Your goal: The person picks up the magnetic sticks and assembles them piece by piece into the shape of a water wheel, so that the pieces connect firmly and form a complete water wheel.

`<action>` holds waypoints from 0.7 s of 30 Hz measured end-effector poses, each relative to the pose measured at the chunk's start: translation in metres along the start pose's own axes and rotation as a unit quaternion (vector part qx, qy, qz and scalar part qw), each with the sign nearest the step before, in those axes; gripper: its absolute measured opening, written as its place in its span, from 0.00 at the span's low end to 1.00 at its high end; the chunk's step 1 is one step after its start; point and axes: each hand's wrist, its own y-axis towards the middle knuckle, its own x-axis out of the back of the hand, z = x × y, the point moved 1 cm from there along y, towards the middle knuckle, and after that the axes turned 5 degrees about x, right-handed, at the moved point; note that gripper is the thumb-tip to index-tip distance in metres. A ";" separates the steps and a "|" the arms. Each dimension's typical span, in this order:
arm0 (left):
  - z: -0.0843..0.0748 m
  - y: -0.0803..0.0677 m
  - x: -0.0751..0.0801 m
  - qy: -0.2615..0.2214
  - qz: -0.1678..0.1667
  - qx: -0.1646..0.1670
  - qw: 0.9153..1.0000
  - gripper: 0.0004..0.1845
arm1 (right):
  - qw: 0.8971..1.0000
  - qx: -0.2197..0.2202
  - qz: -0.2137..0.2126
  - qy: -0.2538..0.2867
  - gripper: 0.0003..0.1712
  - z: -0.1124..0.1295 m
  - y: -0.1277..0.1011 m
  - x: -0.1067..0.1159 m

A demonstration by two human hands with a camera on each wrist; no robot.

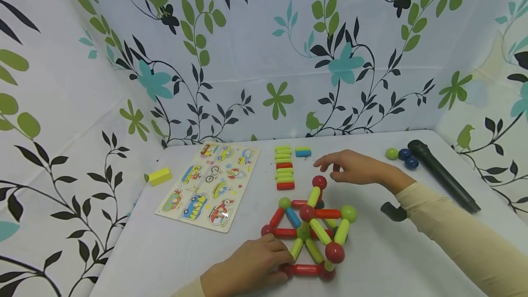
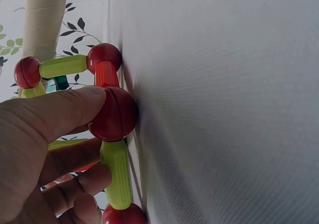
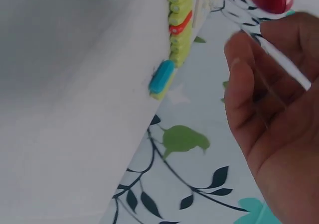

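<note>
A structure of magnetic rods (image 1: 307,270) and balls in red, yellow-green and blue stands on the white table. At its front left corner my left hand (image 1: 251,265) holds a red ball (image 2: 117,115), the thumb pressed on it and the fingers bent behind it and a yellow-green rod (image 2: 116,174). Above the table, just behind the structure's topmost red ball (image 1: 319,182), is my right hand (image 1: 354,167), fingers loosely bent with nothing in them. Beyond it lie a row of loose yellow-green and red rods (image 1: 284,168) and a blue rod (image 3: 162,76) beside a yellow-green one.
A picture puzzle board (image 1: 208,187) lies at the left, with a yellow block (image 1: 160,176) beside it. On the right are blue and green balls (image 1: 411,163), a long black tube (image 1: 443,175) and a dark curved piece (image 1: 393,212) by my right sleeve. Patterned cloth hangs behind.
</note>
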 end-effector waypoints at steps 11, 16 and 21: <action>0.003 0.000 0.001 -0.010 0.012 -0.001 1.000 0.15 | 0.985 -0.053 -0.042 -0.156 0.24 -0.050 0.076 -0.012; 0.004 -0.001 0.000 -0.030 0.026 0.009 0.999 0.16 | 0.982 -0.036 -0.012 -0.184 0.24 -0.058 0.100 -0.025; 0.006 -0.002 0.000 -0.044 0.028 0.013 0.999 0.17 | 0.976 -0.042 -0.012 -0.212 0.22 -0.060 0.111 -0.034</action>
